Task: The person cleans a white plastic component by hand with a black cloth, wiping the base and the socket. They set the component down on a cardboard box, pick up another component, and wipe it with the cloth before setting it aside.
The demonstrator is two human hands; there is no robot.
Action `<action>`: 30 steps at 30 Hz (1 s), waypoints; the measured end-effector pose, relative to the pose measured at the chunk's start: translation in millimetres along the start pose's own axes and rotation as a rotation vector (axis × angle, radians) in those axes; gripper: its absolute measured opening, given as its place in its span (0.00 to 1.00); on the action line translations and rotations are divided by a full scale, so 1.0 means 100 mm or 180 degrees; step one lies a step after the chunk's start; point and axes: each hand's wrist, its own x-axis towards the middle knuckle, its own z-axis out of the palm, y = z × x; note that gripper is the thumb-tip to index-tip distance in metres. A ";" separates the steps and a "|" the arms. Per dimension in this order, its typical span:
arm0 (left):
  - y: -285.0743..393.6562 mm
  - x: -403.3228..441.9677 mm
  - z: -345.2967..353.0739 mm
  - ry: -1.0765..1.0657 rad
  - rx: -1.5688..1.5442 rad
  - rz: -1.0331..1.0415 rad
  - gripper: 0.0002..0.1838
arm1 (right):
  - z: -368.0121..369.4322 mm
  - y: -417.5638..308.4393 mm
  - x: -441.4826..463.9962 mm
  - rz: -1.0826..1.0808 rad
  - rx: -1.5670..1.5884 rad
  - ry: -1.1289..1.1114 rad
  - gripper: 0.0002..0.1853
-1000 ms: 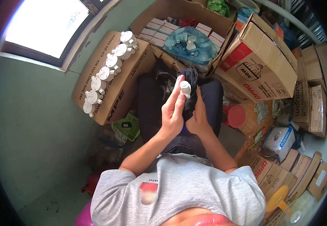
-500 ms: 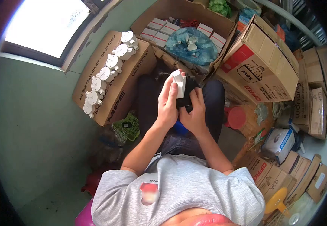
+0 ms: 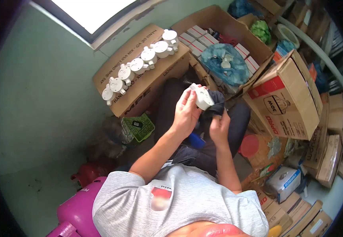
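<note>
A white round fitting [image 3: 204, 99] is held between my hands above my lap. My left hand [image 3: 186, 112] has its fingers closed round the fitting's upper left end. On the other side my right hand [image 3: 220, 125] grips a black cloth [image 3: 215, 106], which lies against the fitting's right edge. Several similar white fittings [image 3: 137, 64] stand in a slanting row on a closed cardboard box [image 3: 155, 75] at the upper left. More small white pieces sit in a blue plastic bag [image 3: 219, 59] in the open carton.
The open carton [image 3: 203, 15] also holds white boxes with red stripes. A tall carton [image 3: 286, 98] leans at the right. A green basket [image 3: 141, 127] lies left of my legs, a red round object [image 3: 249, 145] to their right. A magenta cylinder [image 3: 78, 209] is at the lower left.
The view has shifted, so the surroundings sit lower and further right. The fitting has turned and now shows its round face, tilted to the right, with the black cloth at its right edge.
</note>
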 end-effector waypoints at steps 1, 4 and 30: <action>0.00 -0.03 -0.03 -0.0030 0.0023 0.0007 0.21 | 0.00 0.03 -0.01 0.0066 -0.0037 0.0121 0.20; 0.05 -0.04 -0.12 0.0150 0.0198 0.0092 0.15 | -0.09 0.06 0.00 0.0347 0.0167 -0.0031 0.18; 0.21 -0.24 -0.91 -0.1357 0.2933 0.0617 0.09 | -0.52 0.17 -0.14 0.1243 0.1226 -0.0037 0.25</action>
